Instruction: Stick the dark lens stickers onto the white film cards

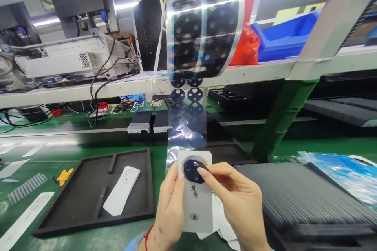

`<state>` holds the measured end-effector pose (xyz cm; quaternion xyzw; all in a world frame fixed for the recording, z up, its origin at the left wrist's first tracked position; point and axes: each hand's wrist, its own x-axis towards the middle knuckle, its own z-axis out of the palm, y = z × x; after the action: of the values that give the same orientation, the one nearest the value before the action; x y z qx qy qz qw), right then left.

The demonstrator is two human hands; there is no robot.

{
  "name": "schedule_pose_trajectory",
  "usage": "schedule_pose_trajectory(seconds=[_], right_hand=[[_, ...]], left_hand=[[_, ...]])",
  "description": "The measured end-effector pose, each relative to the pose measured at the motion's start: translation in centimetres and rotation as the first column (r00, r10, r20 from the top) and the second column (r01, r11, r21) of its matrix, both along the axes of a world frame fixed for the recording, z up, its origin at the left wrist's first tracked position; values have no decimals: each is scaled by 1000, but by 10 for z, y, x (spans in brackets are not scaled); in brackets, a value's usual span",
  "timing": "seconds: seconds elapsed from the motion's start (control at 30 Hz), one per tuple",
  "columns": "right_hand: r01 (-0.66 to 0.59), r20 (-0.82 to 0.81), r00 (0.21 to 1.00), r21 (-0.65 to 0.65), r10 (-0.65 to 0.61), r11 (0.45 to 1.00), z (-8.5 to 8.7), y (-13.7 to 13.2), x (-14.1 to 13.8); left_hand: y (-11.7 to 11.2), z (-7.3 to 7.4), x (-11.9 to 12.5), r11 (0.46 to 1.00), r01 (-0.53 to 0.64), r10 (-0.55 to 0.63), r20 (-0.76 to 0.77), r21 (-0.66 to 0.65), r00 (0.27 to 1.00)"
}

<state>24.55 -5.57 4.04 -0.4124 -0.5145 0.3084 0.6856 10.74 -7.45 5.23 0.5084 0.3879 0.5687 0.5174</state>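
Note:
My left hand (169, 208) grips a white rounded plate (198, 211) by its left edge, holding it up facing me. Dark lettering and a small round mark are printed on the plate. Over the octagonal outline near its top lies a dark octagonal sticker (192, 171) with small holes, slightly tilted. Thumb and fingers of my right hand (240, 200) pinch the sticker's right edge; whether it is stuck down I cannot tell. Behind the plate hangs a clear strip (188, 125) of similar dark stickers, coming down from a large roll (206, 35).
A black tray (129, 192) on the left holds white plates (122, 192). Orange pieces (64, 176) lie beyond its left side. Stacked dark panels (306, 192) stand at right, beside blue plastic film (344, 176). A white shelf edge (259, 72) and a green-wrapped post (279, 121) stand ahead.

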Motion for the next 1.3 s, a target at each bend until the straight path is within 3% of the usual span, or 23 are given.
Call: schedule_pose_trajectory(seconds=[0.63, 0.73, 0.8, 0.87, 0.97, 1.0, 1.07, 1.13, 1.17, 1.23, 1.3], right_hand=[[47, 27, 998, 52, -49, 998, 3, -1, -6], [95, 91, 990, 117, -106, 989, 0, 1, -9], [175, 167, 962, 231, -217, 957, -2, 1, -12], [281, 224, 900, 361, -375, 889, -5, 3, -17], [396, 181, 842, 432, -508, 810, -6, 5, -23], [409, 144, 852, 417, -503, 812, -5, 7, -23], [352, 98, 911, 320, -400, 880, -4, 9, -19], [162, 124, 976, 125, -178, 979, -2, 11, -13], [65, 134, 989, 20, -67, 998, -1, 11, -9], [-31, 119, 992, -113, 45, 993, -1, 11, -6], [-59, 72, 995, -141, 70, 988, -2, 8, -9]], left_hand=[[-1, -3, 1, 1000, -27, 27, -8, 13, 1000], [1, -3, 5, 999, -32, 33, -34, 23, 999], [4, -5, 7, 996, -83, 85, -64, 39, 994], [7, -8, 9, 989, -140, 144, -74, 53, 987], [9, -11, 11, 984, -176, 177, -18, 13, 984], [10, -11, 11, 985, -175, 175, 0, -4, 985], [10, -10, 11, 988, -152, 152, 4, -16, 988], [11, -9, 12, 995, -102, 102, -35, -7, 994], [12, -9, 12, 997, -78, 78, -50, -5, 996], [15, -10, 15, 999, -42, 41, -45, -26, 998], [18, -12, 17, 998, -40, 41, 21, -47, 999]])
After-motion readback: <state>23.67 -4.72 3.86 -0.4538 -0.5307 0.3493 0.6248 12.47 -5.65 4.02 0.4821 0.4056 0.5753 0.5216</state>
